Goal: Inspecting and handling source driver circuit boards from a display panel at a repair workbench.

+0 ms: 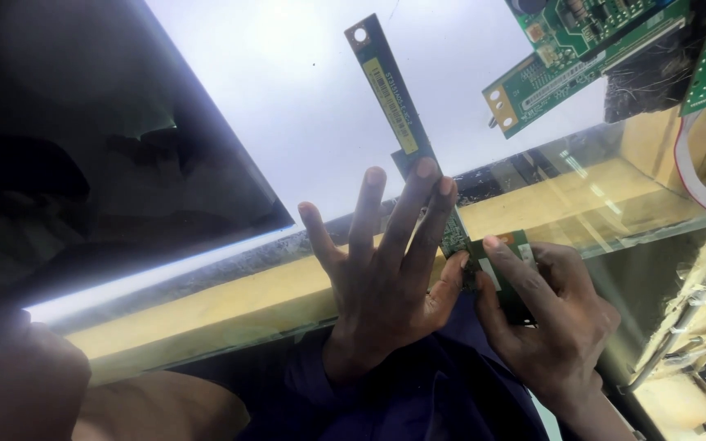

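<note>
Narrow green circuit strip (pixel 394 102) lies on the lit white panel (pixel 288 73), its near end under both hands. Left hand (pixel 386 269) spread flat, fingers pressing it; right hand (pixel 545 314) pinches the small end board (pixel 504 269). Judged light, thin, brittle; best held by edges. Other boards (pixel 582 57) lie apart.

Both hands, the left hand (pixel 386 278) and right hand (pixel 545 318), are bare; dark blue clothing, perhaps trousers, shows below them.

Place: electronics repair workshop.
Evidence: bare green circuit boards (pixel 582 57), a long narrow driver strip (pixel 392 94), a lit display panel (pixel 288 98), a worn wooden bench (pixel 230 298).
</note>
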